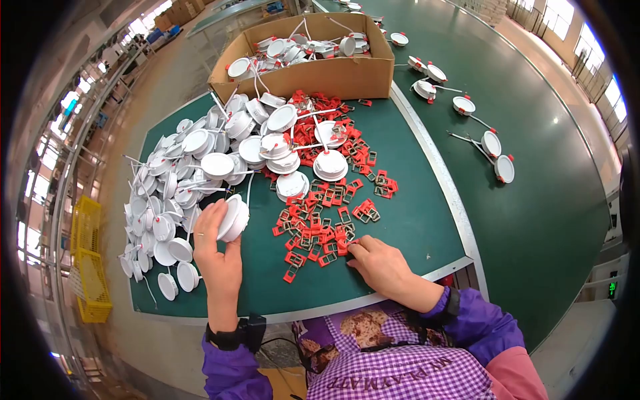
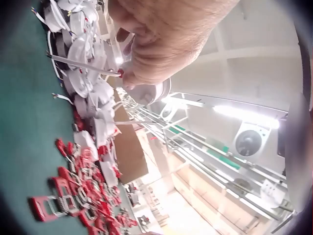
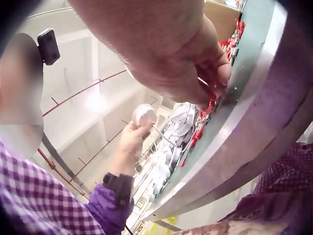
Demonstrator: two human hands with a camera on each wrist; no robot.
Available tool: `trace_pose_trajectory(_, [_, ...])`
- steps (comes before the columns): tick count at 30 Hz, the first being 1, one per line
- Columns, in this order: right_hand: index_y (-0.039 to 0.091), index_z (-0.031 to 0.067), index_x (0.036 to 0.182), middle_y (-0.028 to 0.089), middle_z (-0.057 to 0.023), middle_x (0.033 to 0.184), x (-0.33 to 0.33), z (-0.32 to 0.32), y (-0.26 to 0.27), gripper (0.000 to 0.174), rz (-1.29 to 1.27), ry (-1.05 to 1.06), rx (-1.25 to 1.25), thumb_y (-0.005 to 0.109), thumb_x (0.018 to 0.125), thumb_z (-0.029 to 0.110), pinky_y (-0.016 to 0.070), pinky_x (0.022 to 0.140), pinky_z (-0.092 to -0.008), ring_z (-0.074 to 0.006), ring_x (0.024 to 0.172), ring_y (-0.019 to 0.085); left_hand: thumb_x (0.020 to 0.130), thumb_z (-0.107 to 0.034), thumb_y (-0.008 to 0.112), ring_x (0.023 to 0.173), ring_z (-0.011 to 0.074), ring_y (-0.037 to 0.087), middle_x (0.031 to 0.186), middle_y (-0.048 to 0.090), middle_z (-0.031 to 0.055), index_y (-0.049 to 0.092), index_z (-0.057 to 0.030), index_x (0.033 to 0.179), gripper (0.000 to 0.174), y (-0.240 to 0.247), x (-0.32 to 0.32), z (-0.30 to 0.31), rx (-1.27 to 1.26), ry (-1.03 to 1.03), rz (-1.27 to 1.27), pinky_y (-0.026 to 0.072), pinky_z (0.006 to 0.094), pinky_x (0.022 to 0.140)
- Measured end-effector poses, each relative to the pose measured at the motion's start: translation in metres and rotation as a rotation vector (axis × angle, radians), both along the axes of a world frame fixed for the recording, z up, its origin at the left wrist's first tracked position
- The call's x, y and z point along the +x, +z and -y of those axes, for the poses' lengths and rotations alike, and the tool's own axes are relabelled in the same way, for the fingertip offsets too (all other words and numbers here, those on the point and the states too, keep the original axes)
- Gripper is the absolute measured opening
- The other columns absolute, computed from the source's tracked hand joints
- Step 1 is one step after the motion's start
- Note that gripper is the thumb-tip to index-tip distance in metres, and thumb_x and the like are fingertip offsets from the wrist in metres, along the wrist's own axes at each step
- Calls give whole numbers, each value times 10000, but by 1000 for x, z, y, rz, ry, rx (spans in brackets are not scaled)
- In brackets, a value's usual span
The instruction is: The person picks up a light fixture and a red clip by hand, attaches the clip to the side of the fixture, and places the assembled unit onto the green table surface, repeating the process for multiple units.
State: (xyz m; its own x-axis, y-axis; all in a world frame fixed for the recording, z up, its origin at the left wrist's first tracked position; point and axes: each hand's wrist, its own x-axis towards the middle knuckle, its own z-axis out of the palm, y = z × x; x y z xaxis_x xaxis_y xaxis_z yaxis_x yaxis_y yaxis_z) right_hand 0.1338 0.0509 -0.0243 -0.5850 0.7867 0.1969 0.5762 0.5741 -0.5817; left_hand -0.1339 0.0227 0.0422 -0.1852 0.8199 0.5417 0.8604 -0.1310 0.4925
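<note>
My left hand [image 1: 219, 263] grips a round white downlight [image 1: 233, 219] by its rim, raised over the table's left half, with a white cable trailing from it. In the left wrist view the thumb lies against the downlight [image 2: 149, 94]. My right hand [image 1: 383, 267] is at the near edge of a spread of red spring clips [image 1: 313, 233]. Its thumb and fingertips pinch a red clip, mostly hidden by the fingers; in the right wrist view red shows between the curled fingers [image 3: 222, 73]. Many white downlights [image 1: 217, 165] are heaped left of the clips.
A cardboard box [image 1: 313, 80] full of downlights stands at the table's far end. A metal edge strip [image 1: 440, 177] separates the table from a green conveyor belt [image 1: 533, 220] at right, which carries several downlights with red clips. Yellow crates [image 1: 93, 287] stand at left.
</note>
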Motion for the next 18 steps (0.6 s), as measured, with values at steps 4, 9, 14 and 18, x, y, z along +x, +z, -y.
trace_pose_trajectory(4, [517, 31, 845, 520, -116, 827, 12, 2, 4, 150, 101, 13, 75, 619, 761, 101, 474, 677, -373, -281, 801, 556, 787, 29, 645, 985, 180, 570, 1113, 586, 122, 547, 21, 1117, 344, 3, 31, 11, -31, -80, 618, 442, 281, 860])
trace_pose_trajectory(9, [515, 24, 831, 520, -117, 818, 37, 1, 13, 145, 203, -50, 41, 616, 753, 91, 468, 676, -374, -281, 785, 553, 805, 26, 642, 925, 147, 585, 1039, 603, 98, 537, 38, 1100, 313, -8, 73, 22, -105, -212, 1256, 472, 260, 822])
trace_pose_trajectory(14, [504, -2, 818, 536, -139, 816, 40, 5, 10, 140, 375, -45, 137, 591, 733, 67, 487, 632, -358, -280, 736, 578, 809, 58, 603, 924, 164, 604, 1057, 608, 102, 525, 23, 1128, 330, -31, 104, 22, -231, -245, 1544, 504, 285, 798])
trace_pose_trajectory(18, [496, -13, 817, 544, -146, 768, 36, 4, 13, 127, 454, -125, 76, 579, 763, 67, 502, 595, -362, -284, 665, 592, 838, 7, 572, 879, 196, 629, 1045, 606, 113, 503, 13, 1139, 309, -36, 123, 22, -317, -234, 1636, 540, 311, 711])
